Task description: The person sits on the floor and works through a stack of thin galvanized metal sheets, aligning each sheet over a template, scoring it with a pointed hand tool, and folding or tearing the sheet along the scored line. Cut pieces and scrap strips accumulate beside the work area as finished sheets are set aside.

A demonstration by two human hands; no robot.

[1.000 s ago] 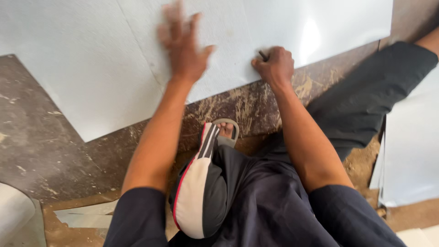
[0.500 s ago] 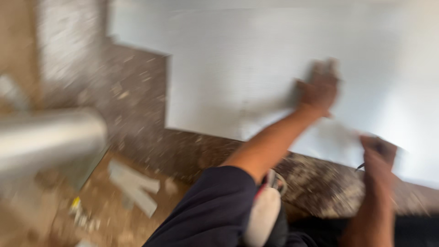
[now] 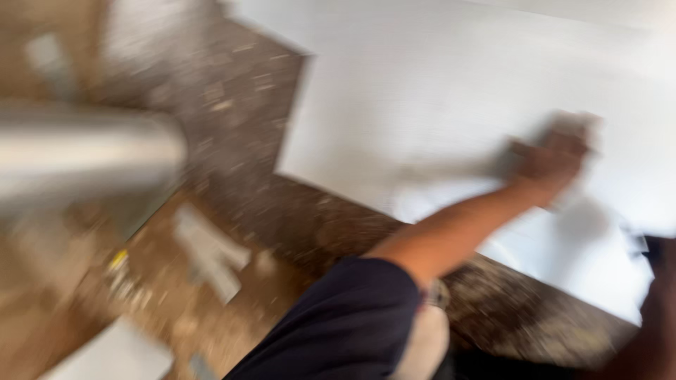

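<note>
On the big flat white board (image 3: 436,91) lying on the speckled brown floor (image 3: 239,105), far right, the left hand (image 3: 553,151) presses flat, maybe to steady it (too blurry to see fingers). Right hand (image 3: 658,281) barely shows; grip unclear.

A big white sheet (image 3: 436,119) is lying flat on the speckled brown floor (image 3: 239,127). It is smooth and plain, with straight edges and one corner pointing down. The picture is looking blurry, so small marks are not showing.
</note>
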